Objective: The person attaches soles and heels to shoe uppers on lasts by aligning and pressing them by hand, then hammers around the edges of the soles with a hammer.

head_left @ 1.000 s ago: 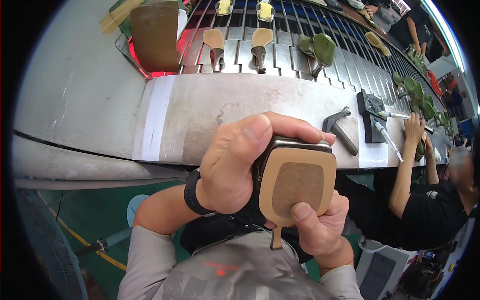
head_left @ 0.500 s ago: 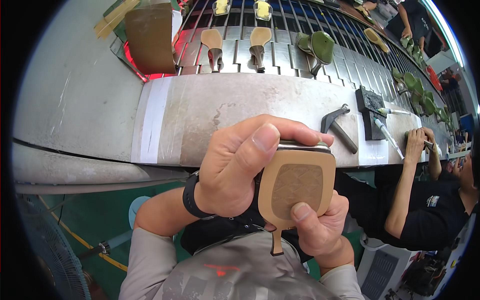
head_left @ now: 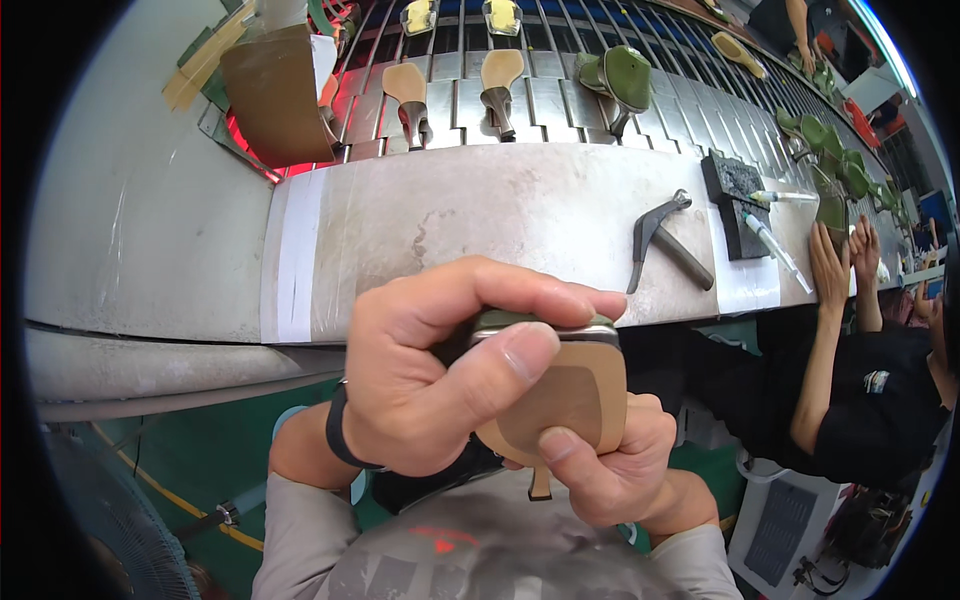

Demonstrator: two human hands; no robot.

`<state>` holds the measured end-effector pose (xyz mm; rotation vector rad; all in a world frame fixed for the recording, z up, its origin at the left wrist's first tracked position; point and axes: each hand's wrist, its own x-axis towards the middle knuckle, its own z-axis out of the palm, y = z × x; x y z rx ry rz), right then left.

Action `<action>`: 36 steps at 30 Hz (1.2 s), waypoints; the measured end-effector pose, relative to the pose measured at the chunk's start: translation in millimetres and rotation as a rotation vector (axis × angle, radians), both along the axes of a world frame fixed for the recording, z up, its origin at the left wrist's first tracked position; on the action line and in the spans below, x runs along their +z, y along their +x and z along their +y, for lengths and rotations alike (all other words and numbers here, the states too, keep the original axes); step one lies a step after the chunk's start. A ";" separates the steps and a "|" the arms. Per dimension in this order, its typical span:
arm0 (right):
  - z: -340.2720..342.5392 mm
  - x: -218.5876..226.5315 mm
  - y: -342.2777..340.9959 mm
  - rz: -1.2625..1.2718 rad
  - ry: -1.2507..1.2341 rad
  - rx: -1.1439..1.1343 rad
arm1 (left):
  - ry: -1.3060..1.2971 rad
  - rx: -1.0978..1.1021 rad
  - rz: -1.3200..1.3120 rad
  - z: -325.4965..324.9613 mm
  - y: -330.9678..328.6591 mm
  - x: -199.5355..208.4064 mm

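Observation:
I hold a shoe (head_left: 608,400) up in front of my chest, with its tan sole and square toe facing me. The toe points away, and the heel end hangs downward near my shirt. A green edge of the upper shows at the toe. My left hand (head_left: 430,365) is wrapped over the toe, its thumb on the sole and its fingers along the far rim. My right hand (head_left: 615,470) grips the shoe lower down on the right, thumb pressed on the sole. Its other fingers are mostly hidden behind the shoe.
On the pale worktop (head_left: 480,220) lie dark-handled pincers (head_left: 665,240), a black block (head_left: 738,205) and two slim syringe-like tubes (head_left: 768,240). Beyond, a slatted conveyor (head_left: 450,110) carries tan soles with heels (head_left: 502,85) and green shoes (head_left: 625,80). A co-worker (head_left: 850,370) handles a green shoe at right.
Both my hands and the shoe have moved a little left, and the sole has tipped. My left thumb now lies farther over the sole. The co-worker's hands have shifted around a green shoe.

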<state>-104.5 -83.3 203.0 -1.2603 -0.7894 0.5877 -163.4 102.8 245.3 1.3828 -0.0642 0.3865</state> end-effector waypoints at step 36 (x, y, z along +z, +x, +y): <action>12.4 -39.8 75.6 0.384 0.122 -0.099 | 0.162 -0.191 -0.125 29.0 99.3 -60.0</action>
